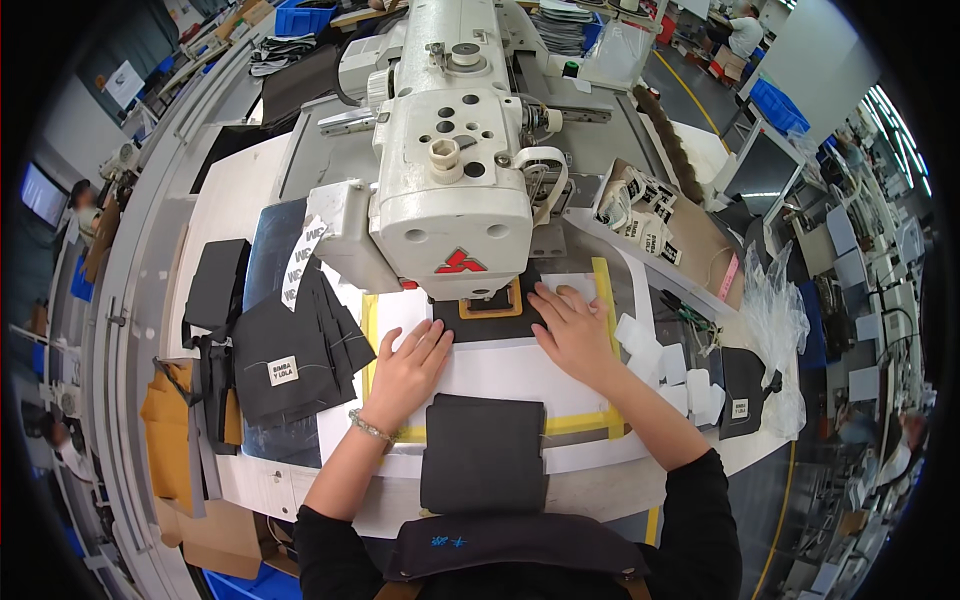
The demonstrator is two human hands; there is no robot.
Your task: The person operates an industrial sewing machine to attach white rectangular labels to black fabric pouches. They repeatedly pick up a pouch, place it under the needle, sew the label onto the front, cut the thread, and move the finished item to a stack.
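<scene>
A white industrial sewing machine (pixel 452 215) stands straight ahead. Beneath its head, a small orange-brown clamp frame (pixel 463 311) rests on a dark fabric piece (pixel 500 329). My left hand (pixel 408 372) lies with its fingers stretched out, fingertips on the left edge of that piece. On the other side, my right hand (pixel 575 335) presses flat on its right end, fingers apart. Neither hand grips anything. A stack of dark fabric pieces (pixel 484 455) sits at the table's near edge, between my forearms. The needle area is partly hidden by the machine head.
Dark pieces with a pale label (pixel 284 370) are piled at left, near mustard-coloured material (pixel 168 435). Yellow tape (pixel 590 424) borders the white work sheet. To the right are a cardboard box of labels (pixel 640 215), green-handled snips (pixel 688 311), white pieces (pixel 672 365) and a clear plastic bag (pixel 770 330).
</scene>
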